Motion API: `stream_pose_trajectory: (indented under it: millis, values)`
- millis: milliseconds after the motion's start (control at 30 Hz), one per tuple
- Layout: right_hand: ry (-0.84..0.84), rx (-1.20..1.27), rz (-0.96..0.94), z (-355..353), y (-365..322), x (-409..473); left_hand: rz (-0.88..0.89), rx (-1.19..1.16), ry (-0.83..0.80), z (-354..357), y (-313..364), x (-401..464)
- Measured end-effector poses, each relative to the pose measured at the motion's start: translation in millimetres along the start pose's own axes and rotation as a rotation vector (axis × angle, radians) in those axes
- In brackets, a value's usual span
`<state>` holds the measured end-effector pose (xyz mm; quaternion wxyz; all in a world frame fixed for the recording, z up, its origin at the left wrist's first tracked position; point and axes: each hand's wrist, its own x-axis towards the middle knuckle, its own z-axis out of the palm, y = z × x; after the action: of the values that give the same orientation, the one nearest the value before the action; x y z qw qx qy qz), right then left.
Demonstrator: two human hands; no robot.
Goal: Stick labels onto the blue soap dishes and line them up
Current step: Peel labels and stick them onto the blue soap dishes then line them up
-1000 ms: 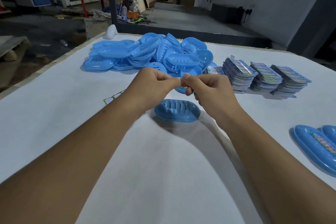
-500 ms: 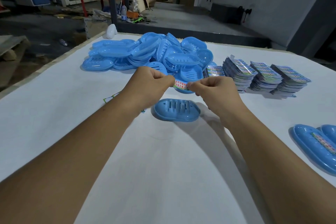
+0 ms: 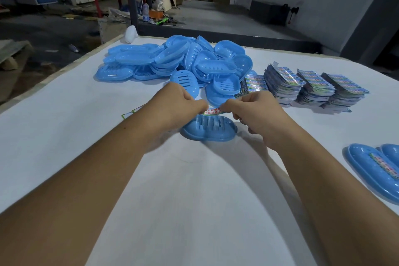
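Both hands are at work: the left hand (image 3: 181, 103) pinches one end of a label (image 3: 212, 111) and the right hand (image 3: 254, 110) pinches the other, holding the strip stretched just above the slotted soap dish (image 3: 209, 128) that lies on the white surface (image 3: 194, 211) under them. At twelve o'clock from that dish sits the heap of unlabelled dishes (image 3: 172, 60); at two o'clock stand the label stacks (image 3: 313, 86); at four o'clock, near the edge of view, lie finished dishes (image 3: 375, 168) already wearing their strips.

My worry is the landing. If one end touches down first the label could go on crooked or crease (the slots give little flat plastic to bond to), and the light dish, with nothing pinning it, may skid when pressed.

Red characters run along the strip, but they are too small and blurred to read; the stacked labels show only coloured print.
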<state>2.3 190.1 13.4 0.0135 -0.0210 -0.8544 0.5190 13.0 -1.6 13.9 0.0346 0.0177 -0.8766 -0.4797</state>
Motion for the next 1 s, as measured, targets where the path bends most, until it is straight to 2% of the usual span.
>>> stream_pose_trajectory:
  millis: [167,433,1000]
  values:
    - [-0.044,-0.083,-0.029,3.6,2.7,-2.1,-0.009,-0.036,-0.037,4.0,-3.2,-1.0]
    - [-0.011,-0.164,-0.086,7.8,2.0,-4.7,0.059,0.363,0.079,1.3,1.0,-1.1]
    - [0.021,-0.325,-0.176,9.4,0.9,-6.5,0.125,0.614,0.110,1.1,5.1,-0.5]
